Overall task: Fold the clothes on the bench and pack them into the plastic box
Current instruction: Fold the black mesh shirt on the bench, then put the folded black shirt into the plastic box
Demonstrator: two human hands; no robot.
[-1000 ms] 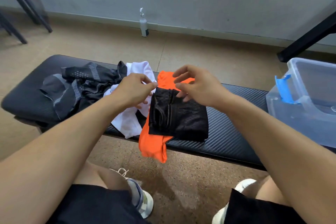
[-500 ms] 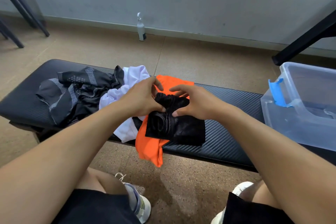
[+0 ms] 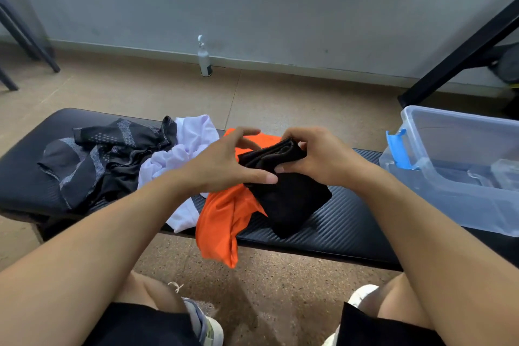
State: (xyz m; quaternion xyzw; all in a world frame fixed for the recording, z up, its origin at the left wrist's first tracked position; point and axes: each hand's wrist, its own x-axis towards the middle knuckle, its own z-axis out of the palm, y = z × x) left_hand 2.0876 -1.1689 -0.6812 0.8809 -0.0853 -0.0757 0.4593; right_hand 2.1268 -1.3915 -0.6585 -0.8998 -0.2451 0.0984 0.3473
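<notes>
A folded black mesh garment (image 3: 289, 199) is lifted off the black padded bench (image 3: 331, 227), its lower part hanging. My right hand (image 3: 317, 157) grips its folded top edge. My left hand (image 3: 224, 160) is just left of it, fingers spread, thumb touching the cloth's left side. Beneath lies an orange garment (image 3: 222, 222) draped over the bench's front edge. A white garment (image 3: 185, 149) and a black-and-grey patterned one (image 3: 106, 154) lie crumpled to the left. The clear plastic box (image 3: 460, 196) with a blue latch (image 3: 398, 149) stands on the bench's right end.
A white pump bottle (image 3: 204, 57) stands on the floor by the wall. Dark chair legs (image 3: 25, 36) are at far left and a black slanted frame leg (image 3: 460, 56) at right. My knees and white shoes (image 3: 207, 326) are below the bench.
The black garment was folded over again and raised off the orange one. My right hand now holds its top edge, and my left hand has loosened beside it.
</notes>
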